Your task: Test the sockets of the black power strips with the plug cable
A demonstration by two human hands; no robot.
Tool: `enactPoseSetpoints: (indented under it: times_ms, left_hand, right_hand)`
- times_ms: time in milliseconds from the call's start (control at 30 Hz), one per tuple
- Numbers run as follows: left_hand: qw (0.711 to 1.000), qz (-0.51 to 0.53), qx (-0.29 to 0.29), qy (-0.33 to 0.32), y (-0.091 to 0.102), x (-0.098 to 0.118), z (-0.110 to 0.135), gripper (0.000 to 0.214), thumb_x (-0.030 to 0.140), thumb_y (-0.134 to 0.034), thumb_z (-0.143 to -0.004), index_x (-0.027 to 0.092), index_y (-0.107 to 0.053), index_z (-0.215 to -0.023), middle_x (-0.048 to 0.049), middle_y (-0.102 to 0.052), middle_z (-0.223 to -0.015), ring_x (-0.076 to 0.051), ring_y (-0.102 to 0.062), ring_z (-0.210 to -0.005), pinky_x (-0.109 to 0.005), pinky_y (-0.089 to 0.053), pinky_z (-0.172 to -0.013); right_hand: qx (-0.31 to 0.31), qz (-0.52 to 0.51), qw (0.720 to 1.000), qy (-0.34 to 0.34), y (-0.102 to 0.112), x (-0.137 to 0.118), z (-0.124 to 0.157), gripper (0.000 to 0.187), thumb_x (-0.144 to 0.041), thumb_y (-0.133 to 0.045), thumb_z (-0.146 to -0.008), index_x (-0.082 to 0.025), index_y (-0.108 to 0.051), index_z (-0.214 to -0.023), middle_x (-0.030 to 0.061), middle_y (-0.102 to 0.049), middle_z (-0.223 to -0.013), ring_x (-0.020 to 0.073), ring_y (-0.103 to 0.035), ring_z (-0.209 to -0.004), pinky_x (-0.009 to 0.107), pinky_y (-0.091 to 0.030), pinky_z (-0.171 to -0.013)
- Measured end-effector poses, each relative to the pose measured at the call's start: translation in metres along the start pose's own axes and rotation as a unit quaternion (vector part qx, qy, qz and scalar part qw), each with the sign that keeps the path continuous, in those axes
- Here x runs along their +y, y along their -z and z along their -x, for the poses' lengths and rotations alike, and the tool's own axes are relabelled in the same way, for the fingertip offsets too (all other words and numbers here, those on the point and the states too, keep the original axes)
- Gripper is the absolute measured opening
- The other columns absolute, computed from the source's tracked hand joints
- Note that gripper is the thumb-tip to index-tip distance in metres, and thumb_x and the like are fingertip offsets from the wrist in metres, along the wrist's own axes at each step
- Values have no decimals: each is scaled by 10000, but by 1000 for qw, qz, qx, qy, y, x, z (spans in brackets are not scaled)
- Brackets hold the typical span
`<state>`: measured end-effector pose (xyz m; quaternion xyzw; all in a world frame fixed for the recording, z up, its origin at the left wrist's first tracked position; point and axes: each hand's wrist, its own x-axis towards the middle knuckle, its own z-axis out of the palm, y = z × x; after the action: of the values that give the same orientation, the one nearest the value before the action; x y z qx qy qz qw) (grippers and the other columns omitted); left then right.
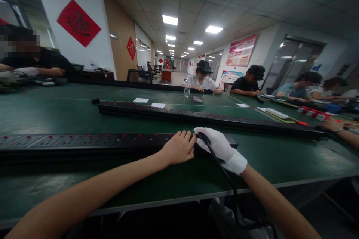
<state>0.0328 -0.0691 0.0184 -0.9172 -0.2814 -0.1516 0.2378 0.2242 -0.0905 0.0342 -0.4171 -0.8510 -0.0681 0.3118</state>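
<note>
A long black power strip (92, 142) lies along the green table in front of me, with a row of sockets and small red parts on top. My left hand (179, 147), bare, grips the strip near its right end, fingers curled over the top. Beside it my right hand (217, 143), in a white glove, is closed around a black plug (204, 137) at the strip's end sockets. From the plug a black cable (224, 171) runs down over the table's front edge. Whether the plug's pins are in a socket is hidden by my fingers.
A second long power strip (168, 114) lies farther back across the table (280, 160). White paper slips (157, 105) and a water bottle (187, 89) are beyond it. Several people sit around the table; one person's hand (333, 124) rests at the right.
</note>
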Motion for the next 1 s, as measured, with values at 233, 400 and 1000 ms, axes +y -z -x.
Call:
enactPoseSetpoints:
  times_ms: [233, 400, 1000]
  left_hand:
    - [1000, 0, 2, 6, -1, 1, 0, 447, 314, -355, -807, 69, -430, -1173, -153, -530, -1006, -263, -503, -897, -367, -396, -722]
    - [1000, -3, 6, 4, -2, 2, -1, 454, 322, -353, -804, 68, -433, -1172, -155, -530, -1005, -267, -500, -892, -368, -394, -713]
    - [1000, 5, 7, 1, 1, 2, 0, 447, 329, -363, -812, 71, -429, -1171, -156, -531, -1006, -263, -509, -888, -366, -398, -711]
  right_hand:
    - [-1, -1, 1000, -1, -1, 0, 1, 344, -276, -494, -820, -218, -498, -1159, 69, -602, -1064, 177, -574, -969, 335, -457, -868]
    - [6, -3, 1000, 2, -1, 1, 1, 338, -272, -499, -818, -224, -502, -1153, 65, -604, -1062, 177, -577, -964, 342, -460, -866]
    - [27, 37, 999, 0, 2, -3, 1, 313, -304, -502, -818, -216, -553, -1114, 69, -635, -1009, 183, -598, -914, 334, -465, -839]
